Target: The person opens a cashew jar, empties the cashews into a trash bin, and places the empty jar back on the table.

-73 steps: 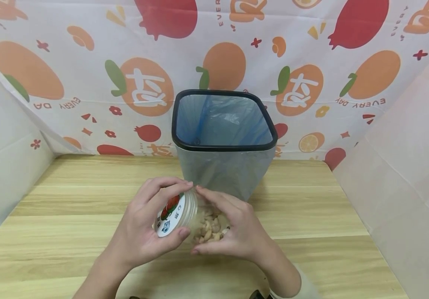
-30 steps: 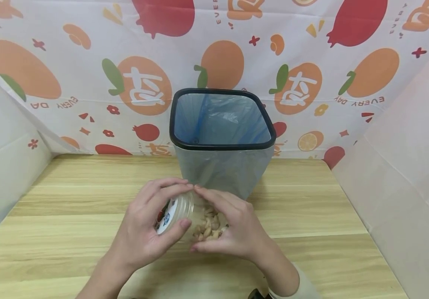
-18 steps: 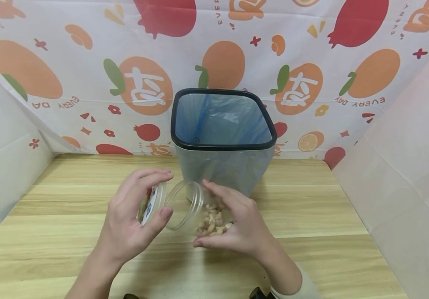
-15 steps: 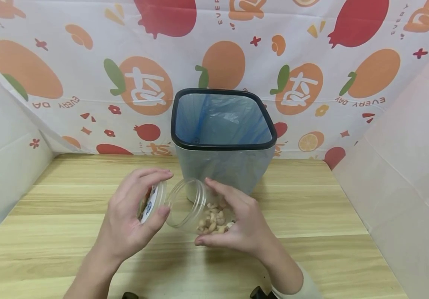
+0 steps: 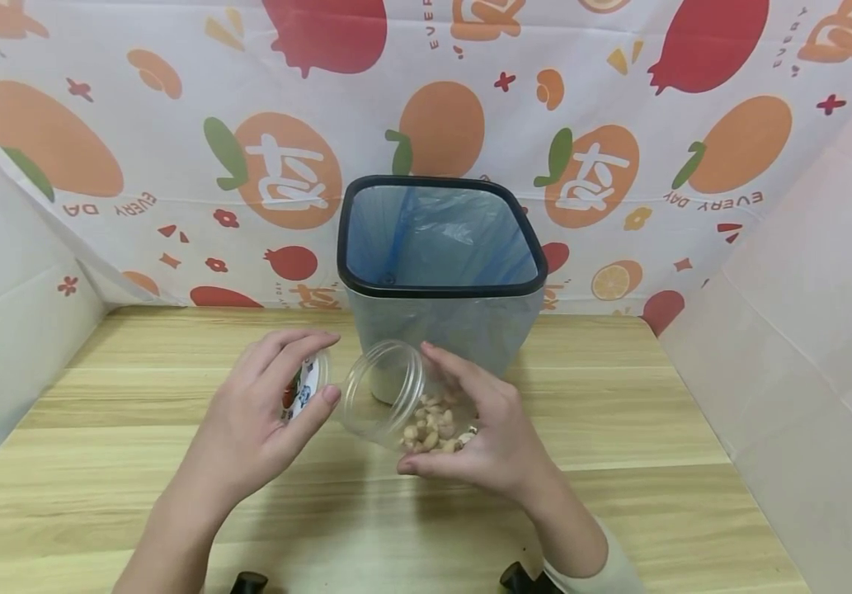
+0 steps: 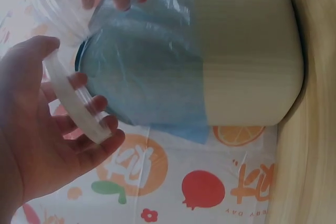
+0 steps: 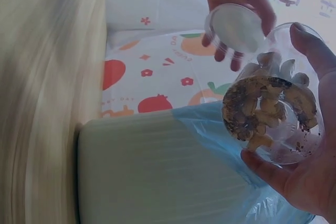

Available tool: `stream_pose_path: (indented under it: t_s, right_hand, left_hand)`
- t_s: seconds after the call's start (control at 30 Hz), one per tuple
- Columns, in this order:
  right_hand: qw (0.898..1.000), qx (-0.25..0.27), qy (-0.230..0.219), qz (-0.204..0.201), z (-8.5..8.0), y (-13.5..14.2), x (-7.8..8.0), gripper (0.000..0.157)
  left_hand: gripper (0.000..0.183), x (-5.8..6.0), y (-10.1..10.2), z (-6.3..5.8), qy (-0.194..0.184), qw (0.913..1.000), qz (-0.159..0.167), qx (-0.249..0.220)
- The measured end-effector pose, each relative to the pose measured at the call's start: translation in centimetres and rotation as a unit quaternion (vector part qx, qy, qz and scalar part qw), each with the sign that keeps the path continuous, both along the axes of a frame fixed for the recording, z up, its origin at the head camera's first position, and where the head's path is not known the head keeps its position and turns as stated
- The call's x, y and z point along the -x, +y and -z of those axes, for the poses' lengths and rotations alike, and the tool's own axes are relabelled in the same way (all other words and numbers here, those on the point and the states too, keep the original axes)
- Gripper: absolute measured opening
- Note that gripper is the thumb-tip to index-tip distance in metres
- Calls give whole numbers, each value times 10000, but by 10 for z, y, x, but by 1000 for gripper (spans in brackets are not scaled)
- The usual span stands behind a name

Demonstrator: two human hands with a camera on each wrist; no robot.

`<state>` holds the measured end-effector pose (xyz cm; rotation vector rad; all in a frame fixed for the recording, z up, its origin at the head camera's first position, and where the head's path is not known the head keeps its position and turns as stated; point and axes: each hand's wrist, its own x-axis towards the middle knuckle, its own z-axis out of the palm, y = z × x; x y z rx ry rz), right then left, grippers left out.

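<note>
A clear plastic jar (image 5: 383,389) with a threaded mouth is gripped by my right hand (image 5: 491,422), thumb and fingers on either side of it. It lies tilted, mouth toward the left, with cashew nuts (image 5: 435,426) gathered near its base. Brown crumbs (image 7: 242,119) show through the jar's bottom in the right wrist view. My left hand (image 5: 256,406) holds the jar's round lid (image 5: 305,388) by its edge, apart from the mouth. The left wrist view shows the lid (image 6: 75,98) edge-on between thumb and fingertips. Printed pictures mark the lid's top.
Just behind the jar stands a trash bin with a black rim (image 5: 444,292) and a bluish plastic liner (image 5: 455,239). A fruit-print cloth (image 5: 292,173) hangs behind the wood-grain table (image 5: 151,396). Dark objects (image 5: 518,576) poke in at the bottom edge.
The lid came away from the jar and moved left with my left hand. My right hand has since shifted the jar slightly up and right, its open mouth now fully showing.
</note>
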<state>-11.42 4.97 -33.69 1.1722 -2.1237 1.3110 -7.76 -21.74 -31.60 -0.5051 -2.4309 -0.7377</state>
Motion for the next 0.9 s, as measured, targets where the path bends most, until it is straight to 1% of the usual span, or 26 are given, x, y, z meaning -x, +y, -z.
stream_pose_path:
  t_s: [0.13,0.3,0.47,0.67,0.9]
  right_hand:
    - [9998,126,-181,-7,0,4,0,106]
    - [9995,185,-269,35,0,8,1,105]
    - [9994,183,-299,59,-1,9,1,105]
    - [9994,231,-272,15,-2,9,1,105]
    - [9994,268,-215,-6,-3,10,2,105]
  left_hand:
    - [52,2,-4,1,8,9998,-179,87]
    - [53,6,-8,4,-32,9993,-312,182]
    - [50,9,-12,7,-207,9984,-382,356]
    - [49,14,-17,14,-637,9944,-353,769]
    - [46,20,-20,28,-1305,9829,-348,1251]
